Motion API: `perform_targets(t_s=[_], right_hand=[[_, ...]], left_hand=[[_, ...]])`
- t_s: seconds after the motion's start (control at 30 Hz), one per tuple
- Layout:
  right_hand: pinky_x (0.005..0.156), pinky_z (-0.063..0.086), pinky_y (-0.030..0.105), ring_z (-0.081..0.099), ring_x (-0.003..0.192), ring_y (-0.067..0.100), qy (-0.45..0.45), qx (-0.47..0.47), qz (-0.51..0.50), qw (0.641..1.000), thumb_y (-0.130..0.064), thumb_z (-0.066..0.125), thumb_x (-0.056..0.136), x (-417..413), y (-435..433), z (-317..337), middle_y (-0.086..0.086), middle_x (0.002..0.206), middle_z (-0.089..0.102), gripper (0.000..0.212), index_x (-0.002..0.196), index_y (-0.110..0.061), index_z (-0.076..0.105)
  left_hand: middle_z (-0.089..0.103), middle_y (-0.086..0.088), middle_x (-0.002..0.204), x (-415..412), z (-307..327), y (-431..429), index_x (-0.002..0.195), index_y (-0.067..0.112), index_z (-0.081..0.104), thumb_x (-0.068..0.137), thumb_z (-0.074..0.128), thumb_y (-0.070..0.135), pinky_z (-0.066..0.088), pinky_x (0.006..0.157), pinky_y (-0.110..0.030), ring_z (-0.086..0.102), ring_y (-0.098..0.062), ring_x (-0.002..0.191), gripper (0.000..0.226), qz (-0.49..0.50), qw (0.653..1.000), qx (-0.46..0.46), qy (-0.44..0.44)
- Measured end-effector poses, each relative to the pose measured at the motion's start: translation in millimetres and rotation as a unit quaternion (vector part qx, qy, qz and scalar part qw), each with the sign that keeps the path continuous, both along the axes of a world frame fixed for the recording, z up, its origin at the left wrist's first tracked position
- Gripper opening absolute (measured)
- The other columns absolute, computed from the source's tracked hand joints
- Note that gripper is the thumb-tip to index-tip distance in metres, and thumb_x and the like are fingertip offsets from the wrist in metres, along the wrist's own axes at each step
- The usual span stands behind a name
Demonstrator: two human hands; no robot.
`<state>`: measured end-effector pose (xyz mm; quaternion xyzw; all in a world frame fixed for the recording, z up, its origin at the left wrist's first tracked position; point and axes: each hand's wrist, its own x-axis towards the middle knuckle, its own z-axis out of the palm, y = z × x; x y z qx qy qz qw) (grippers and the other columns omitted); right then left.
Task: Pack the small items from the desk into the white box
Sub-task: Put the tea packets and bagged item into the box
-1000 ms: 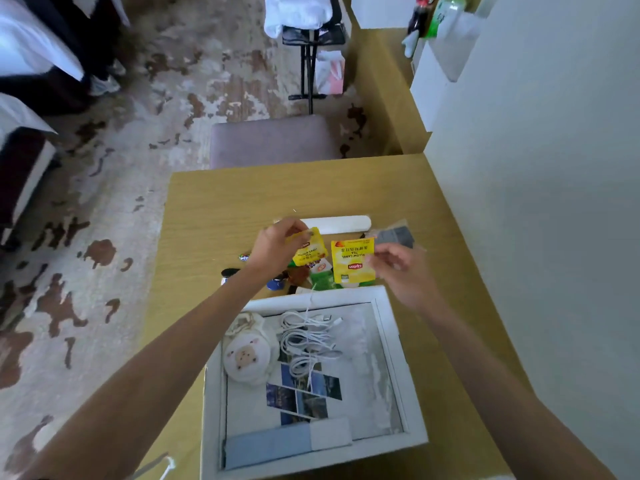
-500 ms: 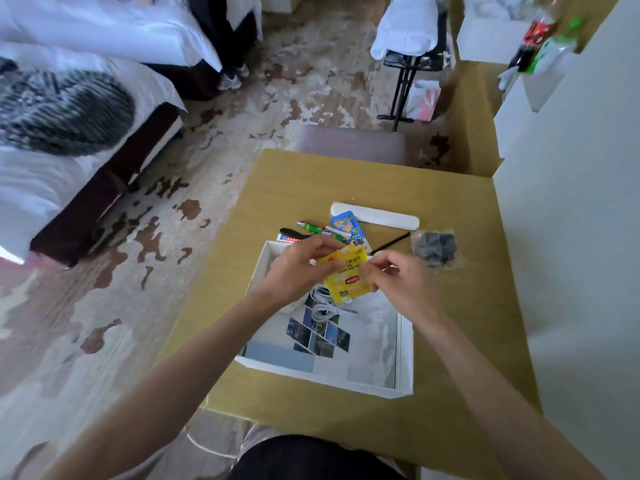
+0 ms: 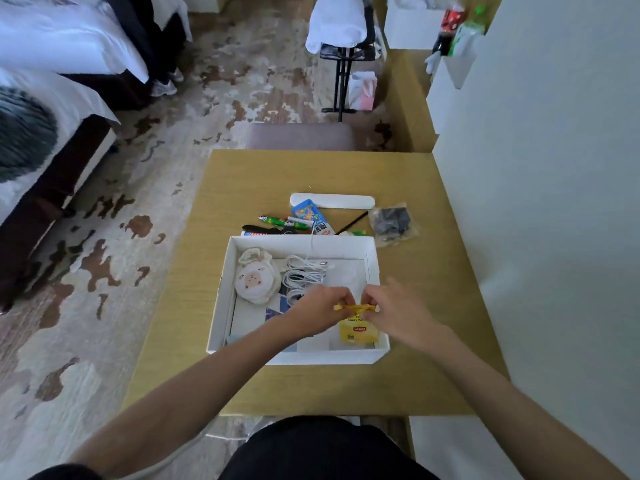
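Fingers of the left hand (image 3: 320, 311) and right hand (image 3: 398, 311) are curled, pinching opposite ends of the top edge of a flat yellow printed tea sachet (image 3: 358, 332), which hangs upright inside the near right corner of the shallow white cardboard box (image 3: 221, 296). A soft cream pouch (image 3: 256, 282) and a coiled white cable (image 3: 304, 275) lie inside; the box sits on the tan wood-grain desk (image 3: 311, 171)

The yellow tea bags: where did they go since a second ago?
A second ago each hand held one packet, apart, beyond the white box. Now the left hand and right hand pinch the yellow tea packets together by their top edge, lowered into the near right corner of the box. The sheep pouch and white cable and the clear bag on the desk stayed put.
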<state>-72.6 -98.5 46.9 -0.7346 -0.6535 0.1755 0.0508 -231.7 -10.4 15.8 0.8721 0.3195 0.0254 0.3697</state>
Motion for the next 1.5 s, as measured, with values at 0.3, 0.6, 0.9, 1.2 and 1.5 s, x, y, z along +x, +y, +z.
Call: perform_targets(t_s=[0.3, 0.6, 0.9, 1.2, 1.5], right_hand=[[0.068, 0.047, 0.032, 0.058, 0.086, 0.02, -0.051, -0.007, 0.049, 0.997, -0.027, 0.053, 0.093, -2, -9, -8, 0.0, 0.116, 0.053, 0.028, 0.12, -0.017, 0.054], [0.077, 0.052, 0.029, 0.056, 0.076, 0.007, 0.123, 0.138, -0.038, 0.982, -0.028, 0.059, 0.093, 28, 11, -1, -0.005, 0.123, 0.05, 0.03, 0.122, -0.017, 0.057], [0.067, 0.049, 0.022, 0.059, 0.08, 0.004, 0.193, 0.135, -0.094, 0.967, -0.027, 0.057, 0.094, 56, 63, 11, -0.002, 0.105, 0.063, 0.023, 0.113, -0.016, 0.063], [0.091, 0.052, 0.035, 0.062, 0.105, 0.016, 0.16, 0.017, -0.147, 0.976, -0.014, 0.054, 0.095, 80, 142, -17, 0.002, 0.117, 0.067, 0.024, 0.117, -0.013, 0.065], [0.095, 0.048, 0.037, 0.06, 0.113, 0.027, 0.005, -0.131, 0.0, 0.991, -0.003, 0.065, 0.085, 90, 206, -64, 0.011, 0.128, 0.061, 0.049, 0.131, -0.017, 0.056]], left_hand=[[0.066, -0.005, 0.104, 10, -18, -3, 0.113, 0.017, 0.063, 0.095, 0.045, 0.034, 0.05, 0.075, -0.036, 0.063, -0.024, 0.096, 0.03, -0.138, 0.968, 0.147, 0.15], [0.05, -0.005, 0.132, 10, 10, 10, 0.136, 0.017, 0.044, 0.097, 0.043, 0.029, 0.049, 0.086, -0.04, 0.051, -0.023, 0.118, 0.041, -0.149, 0.957, 0.212, 0.134], [0.066, 0.002, 0.112, 14, 60, 84, 0.119, 0.021, 0.054, 0.093, 0.045, 0.024, 0.052, 0.067, -0.037, 0.064, -0.026, 0.087, 0.027, 0.069, 0.976, 0.208, 0.003], [0.063, 0.0, 0.115, 52, 23, 182, 0.112, 0.021, 0.061, 0.094, 0.044, 0.028, 0.042, 0.072, -0.026, 0.057, -0.019, 0.094, 0.026, 0.074, 0.989, 0.059, 0.114], [0.062, -0.009, 0.113, 58, -26, 231, 0.108, 0.013, 0.063, 0.093, 0.051, 0.031, 0.047, 0.079, -0.033, 0.058, -0.022, 0.096, 0.027, 0.062, 0.985, -0.109, 0.116]])
